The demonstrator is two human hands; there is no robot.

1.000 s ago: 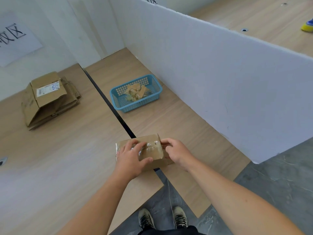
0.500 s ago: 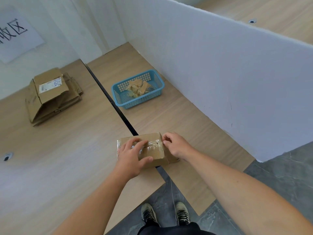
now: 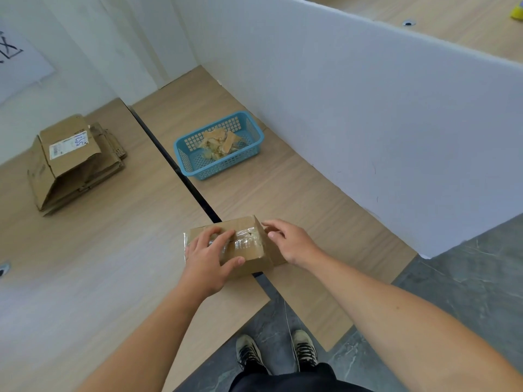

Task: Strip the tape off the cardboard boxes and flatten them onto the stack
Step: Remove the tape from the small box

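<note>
a person's left hand (image 3: 210,257) holds down a small brown cardboard box (image 3: 249,268), fingers laid across its top and thumb against the near face, seemingly to keep it from sliding. the right hand (image 3: 291,243) sits at the box's right end with fingers loosely bent, tips touching the edge where the clear glossy tape (image 3: 244,241) runs out. it pinches nothing that can be seen, and appears to be feeling for a tape end to lift.

the two hands are apart, one at each end of the box. the box is closed, its tape on, and rests at the near edge of the pale wood worktop (image 3: 85,250), across the dark seam (image 3: 169,159) between two surfaces. stripping looks barely begun on this one.

farther back on the right, a blue plastic mesh basket (image 3: 220,168) holds crumpled tan tape scraps (image 3: 220,141), placed within reach for the waste. far left lies the stack of flattened brown cardboard (image 3: 76,162), a labelled piece on top, well apart from the box and awaiting it. a white partition board (image 3: 368,123) walls the worktop's right side. the person's dark laced shoes (image 3: 249,352) show on the grey floor below.
</note>
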